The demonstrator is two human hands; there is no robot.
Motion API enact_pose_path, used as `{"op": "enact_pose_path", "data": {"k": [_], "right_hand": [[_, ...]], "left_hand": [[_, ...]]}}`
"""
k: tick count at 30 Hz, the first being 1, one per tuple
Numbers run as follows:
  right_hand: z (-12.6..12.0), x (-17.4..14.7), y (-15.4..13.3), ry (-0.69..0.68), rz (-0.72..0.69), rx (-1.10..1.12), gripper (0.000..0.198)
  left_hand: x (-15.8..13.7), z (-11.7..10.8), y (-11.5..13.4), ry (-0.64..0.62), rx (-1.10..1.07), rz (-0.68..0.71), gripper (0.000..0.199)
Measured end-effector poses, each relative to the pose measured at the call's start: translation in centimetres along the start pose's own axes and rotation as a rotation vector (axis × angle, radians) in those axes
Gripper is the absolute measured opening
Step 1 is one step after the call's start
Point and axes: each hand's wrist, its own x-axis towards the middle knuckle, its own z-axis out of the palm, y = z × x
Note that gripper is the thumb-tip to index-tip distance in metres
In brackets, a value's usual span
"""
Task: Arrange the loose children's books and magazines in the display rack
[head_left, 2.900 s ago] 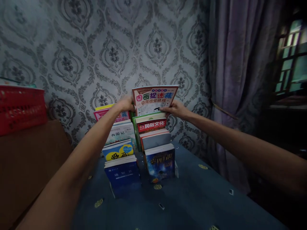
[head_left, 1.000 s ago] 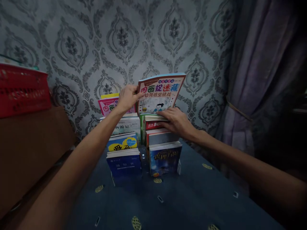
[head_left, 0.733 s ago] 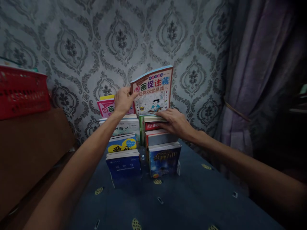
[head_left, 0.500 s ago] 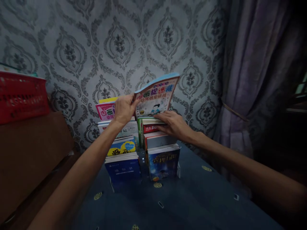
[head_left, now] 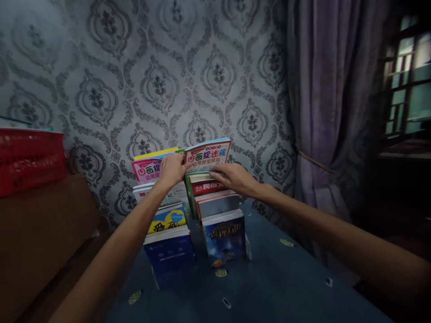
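A picture book (head_left: 208,154) with a blue top edge and coloured Chinese characters stands behind the right row of books. My left hand (head_left: 173,169) pinches its left edge. My right hand (head_left: 234,177) lies with fingers stretched across the lower front of that book, just above a red-spined book (head_left: 207,187) and a green book (head_left: 189,197). In front stand a grey book (head_left: 218,206) and a dark blue book (head_left: 225,240). In the left row are a pink picture book (head_left: 146,169), partly behind my left hand, a yellow-and-blue book (head_left: 168,222) and a blue book (head_left: 170,253).
The books stand on a dark blue cloth (head_left: 269,278) with yellow prints. At left, a red basket (head_left: 30,161) sits on a brown box (head_left: 43,233). Patterned wallpaper (head_left: 215,76) is behind, with a purple curtain (head_left: 323,112) at right.
The picture book has come down behind the right row and stands more upright, its lower part now hidden. Both hands moved down with it. The camera view has shifted slightly.
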Motion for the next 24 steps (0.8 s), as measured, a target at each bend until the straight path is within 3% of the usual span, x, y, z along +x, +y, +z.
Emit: {"op": "enact_pose_path", "data": {"k": [3,5,7,9,11,14,16,19,24], "right_hand": [[-0.4,0.8,1.6,0.065,0.17,0.099,0.04],[-0.4,1.6,3.2,0.149,0.405,0.256,0.03],[0.1,2.4,4.8,0.2,0.662,0.56,0.019],[1.0,2.9,6.3,0.147,0.786,0.925,0.031],[2.2,3.2,7.5,0.042,0.757,1.171,0.043],[4.0,3.0,8.9,0.01,0.686,1.206,0.052],[4.9,2.7,9.5,0.0,0.639,1.16,0.058],[5.4,2.5,9.9,-0.057,0.477,1.07,0.058],[4.8,2.5,9.9,-0.029,0.156,0.668,0.043]], "left_hand": [[0.5,-0.1,0.1,-0.004,-0.009,-0.03,0.028],[0.6,-0.1,0.0,-0.006,-0.001,-0.037,0.029],[0.6,-0.2,0.0,-0.018,0.011,-0.015,0.031],[0.5,-0.3,0.1,-0.031,0.031,0.032,0.034],[0.5,-0.5,0.1,-0.012,0.092,0.105,0.037],[0.8,-0.7,-0.5,0.076,0.189,0.272,0.037],[1.2,-1.0,-1.5,0.117,0.196,0.315,0.04],[1.9,-1.4,-3.1,0.083,0.179,0.234,0.053],[2.7,-1.7,-3.5,0.03,0.147,0.216,0.069]]}}
